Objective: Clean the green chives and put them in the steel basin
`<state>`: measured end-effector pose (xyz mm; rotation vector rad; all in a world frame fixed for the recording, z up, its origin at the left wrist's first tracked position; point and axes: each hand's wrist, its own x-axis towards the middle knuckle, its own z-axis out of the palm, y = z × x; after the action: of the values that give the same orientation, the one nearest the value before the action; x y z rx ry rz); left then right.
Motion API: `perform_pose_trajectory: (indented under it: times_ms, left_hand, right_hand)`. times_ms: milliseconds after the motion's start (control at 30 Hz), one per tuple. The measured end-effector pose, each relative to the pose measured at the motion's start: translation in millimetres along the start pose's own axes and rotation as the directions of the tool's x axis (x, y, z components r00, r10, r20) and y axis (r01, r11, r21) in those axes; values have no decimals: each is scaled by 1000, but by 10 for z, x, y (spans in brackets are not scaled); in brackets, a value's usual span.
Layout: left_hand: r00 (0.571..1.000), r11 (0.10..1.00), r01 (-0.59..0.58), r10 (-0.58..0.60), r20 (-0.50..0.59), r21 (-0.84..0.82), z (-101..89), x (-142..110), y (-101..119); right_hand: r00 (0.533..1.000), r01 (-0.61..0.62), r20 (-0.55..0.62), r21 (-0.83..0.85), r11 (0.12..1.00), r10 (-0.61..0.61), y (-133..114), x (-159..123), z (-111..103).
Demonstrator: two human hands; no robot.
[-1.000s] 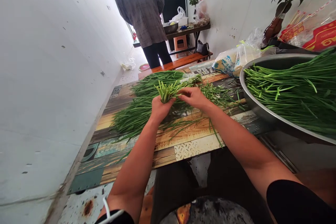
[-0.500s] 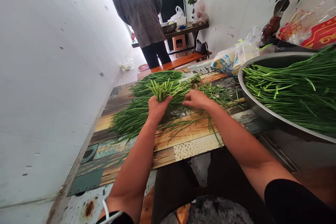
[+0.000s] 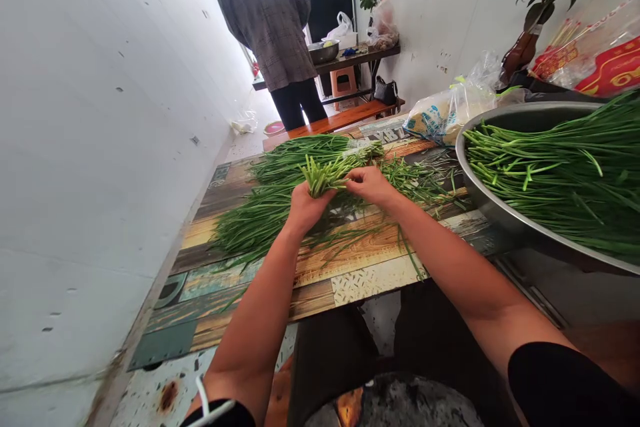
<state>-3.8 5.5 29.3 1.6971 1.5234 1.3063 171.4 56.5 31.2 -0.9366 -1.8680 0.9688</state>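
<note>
My left hand [image 3: 307,208] is wrapped round a bunch of garlic chives [image 3: 323,175], pale stem ends up and to the right, green leaves trailing left over the table. At the stem ends, the fingers of my right hand [image 3: 367,185] are pinched together on the chives; exactly which stalks they grip is too small to tell. Behind the bunch lies a pile of garlic chives [image 3: 295,150] with a band of clear wrap near its stem ends. Short trimmed scraps [image 3: 415,177] are scattered right of my right hand.
A large metal basin [image 3: 500,203] full of garlic chives stands at the right of the wood-patterned table [image 3: 310,300]. Behind it sits a plastic bag [image 3: 450,113]. A person [image 3: 265,20] stands with their back turned beyond an orange bench [image 3: 335,121]. A white wall runs along the left.
My left hand has tipped the bunch's stem ends to the right. My right hand has moved slightly left and now touches the stem ends, where before it was apart from them.
</note>
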Motion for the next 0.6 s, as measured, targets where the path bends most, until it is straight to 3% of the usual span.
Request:
perform_pose_trajectory:
  times_ms: [100,200,300,367,433,500,600]
  left_hand:
    - [999,998,23,-25,-30,-61,3,5,-15]
    - [998,997,43,-47,-47,-70,-2,13,-26]
    - [995,998,56,-60,-83,-41,-7,17,-20]
    - [993,997,68,-71,-92,-36,-4,17,-14]
    - [992,996,80,-83,-91,-41,3,16,-9]
    - [992,995,81,-86,-90,-51,10,15,-6]
    - [993,996,70,-75,-86,-63,14,15,1]
  right_hand:
    - [999,19,42,84,996,-23,8,4,20]
    - [999,44,0,35,998,-45,2,15,-36]
    - [978,-39,-201,45,998,47,44,49,-142]
    - [932,-139,-323,96,986,163,89,70,-209]
    - [895,-191,-397,67,979,201,114,75,-244]
    - [908,-118,-411,-55,991,85,103,56,-231]
    - [960,147,-206,-211,966,-191,49,3,-143]
